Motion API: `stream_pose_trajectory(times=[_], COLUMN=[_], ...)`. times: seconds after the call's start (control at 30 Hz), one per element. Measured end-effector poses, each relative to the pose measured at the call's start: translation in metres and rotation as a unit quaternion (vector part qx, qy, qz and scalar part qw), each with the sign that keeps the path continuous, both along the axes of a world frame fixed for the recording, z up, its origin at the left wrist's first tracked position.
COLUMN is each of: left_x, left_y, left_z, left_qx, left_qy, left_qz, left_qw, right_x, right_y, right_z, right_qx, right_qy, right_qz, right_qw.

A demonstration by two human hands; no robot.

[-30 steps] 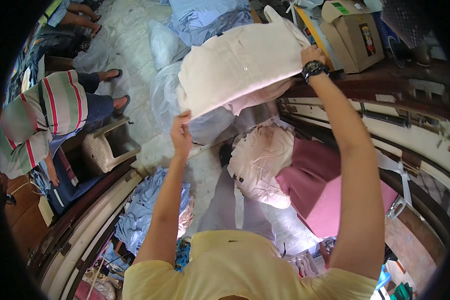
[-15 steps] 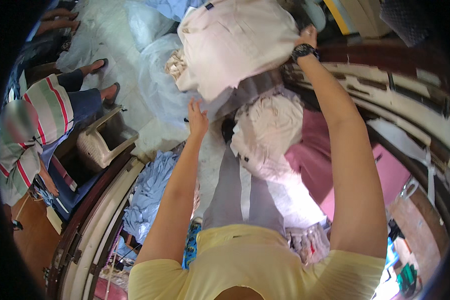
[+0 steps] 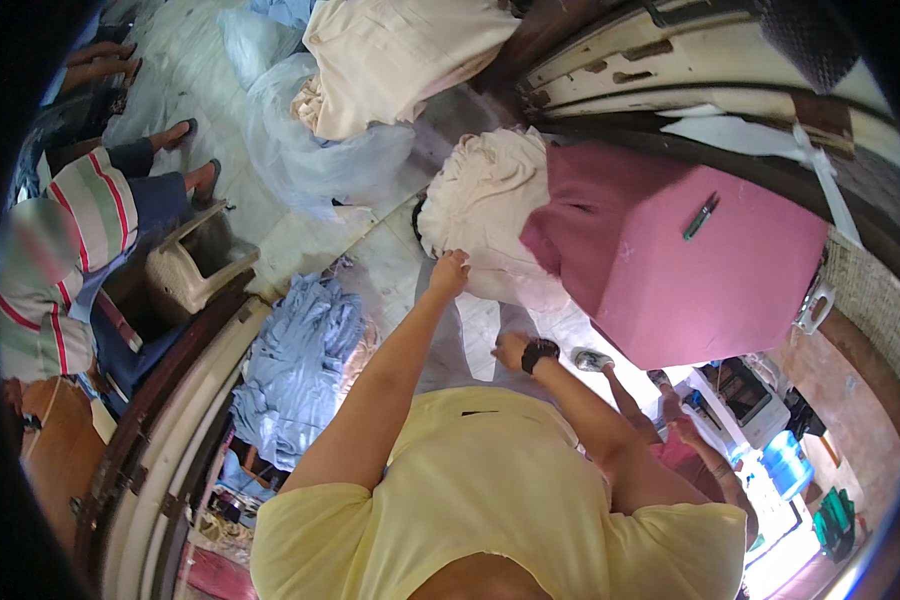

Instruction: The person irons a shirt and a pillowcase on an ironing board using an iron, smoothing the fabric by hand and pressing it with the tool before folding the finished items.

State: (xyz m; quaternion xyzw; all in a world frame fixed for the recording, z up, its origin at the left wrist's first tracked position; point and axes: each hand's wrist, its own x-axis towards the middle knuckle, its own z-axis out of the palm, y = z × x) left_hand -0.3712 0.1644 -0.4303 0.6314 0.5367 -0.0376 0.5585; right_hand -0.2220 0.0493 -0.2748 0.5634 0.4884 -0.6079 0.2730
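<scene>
A bunched pile of cream cloth (image 3: 490, 190) lies in front of me. At its near left edge is my left hand (image 3: 450, 273), its fingers pinched together on the cloth. My right hand (image 3: 513, 350), with a dark band at the wrist, hovers over my grey trousers; its fingers are loosely bent and apart, with nothing visible in them. Farther off, a flat stack of cream garments (image 3: 400, 65) rests by clear plastic bags (image 3: 310, 150). To the right of the pile spreads a pink cloth (image 3: 660, 270) with a small dark pen-like tool (image 3: 701, 216) on it.
Crumpled blue cloth (image 3: 300, 365) is heaped at my left, beside a long wooden-edged bench (image 3: 160, 430). Beyond it are a beige plastic basket (image 3: 195, 262) and a seated person in a striped shirt (image 3: 95, 220). Another person (image 3: 690, 440) is behind the pink cloth at lower right.
Both hands have drawn back from the far cream stack toward my body, the right one leaving its edge. That stack now lies flat, and the view has shifted, showing more pink cloth.
</scene>
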Motion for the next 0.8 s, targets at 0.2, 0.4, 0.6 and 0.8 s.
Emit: stream_pose_trajectory(times=[0.2, 0.4, 0.6, 0.8], left_x=[0.026, 0.056, 0.057, 0.077], left_y=[-0.086, -0.110, -0.145, -0.169], left_z=[-0.045, -0.063, 0.001, 0.075], left_qx=[0.145, 0.068, 0.068, 0.104], left_qy=[-0.052, 0.107, -0.013, 0.021], left_qz=[0.104, 0.088, 0.162, 0.094], left_qw=[0.983, 0.988, 0.984, 0.990], right_x=[0.053, 0.126, 0.139, 0.126], right_y=[-0.112, -0.183, -0.185, -0.127], right_z=[0.025, 0.019, 0.032, 0.060], right_qx=[0.101, 0.148, 0.224, 0.312], right_qy=[-0.029, 0.001, 0.054, 0.061], right_qz=[-0.124, -0.182, -0.212, -0.219], right_qw=[0.987, 0.972, 0.950, 0.922])
